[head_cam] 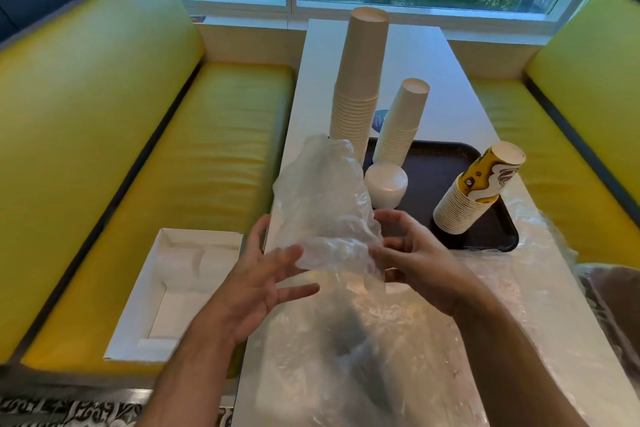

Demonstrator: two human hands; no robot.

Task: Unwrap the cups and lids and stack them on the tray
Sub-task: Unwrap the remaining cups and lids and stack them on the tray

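A crumpled clear plastic wrapper stands up between my hands above the white table. My left hand has spread fingers touching its left side. My right hand has curled fingers gripping its right edge. Behind it lies a dark tray. On the tray stand a tall stack of brown cups, a shorter stack of pale cups, a small stack of white lids and a leaning stack of yellow patterned cups.
More clear plastic lies spread over the table's near and right part. A white cardboard box sits open on the yellow bench to the left. Another yellow bench flanks the table on the right, under a window.
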